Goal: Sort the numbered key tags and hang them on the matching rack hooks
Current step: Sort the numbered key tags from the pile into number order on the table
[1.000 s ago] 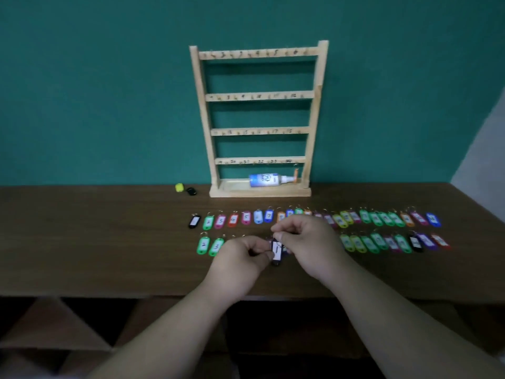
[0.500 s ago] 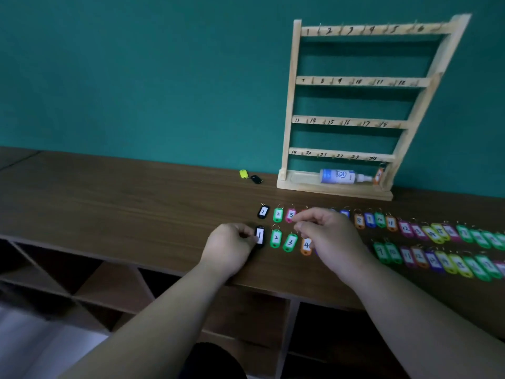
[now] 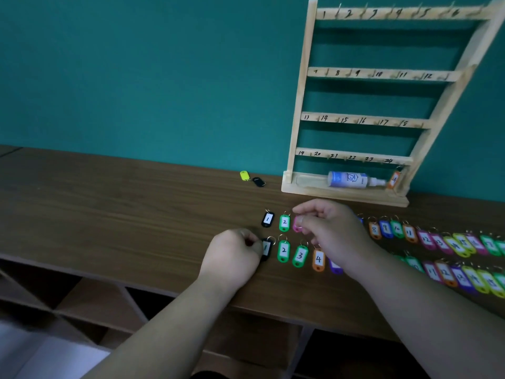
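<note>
Black key tag (image 3: 267, 248), white label, in left hand (image 3: 232, 255).

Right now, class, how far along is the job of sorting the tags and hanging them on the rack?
Done: the tags lie in two numbered rows on the table, and one orange tag hangs on the rack at hook 24. In hand: the left hand pinches the near black tag; the right hand pinches the pink tag behind. Left: the other hooks look bare, so nearly all the hanging.
</note>
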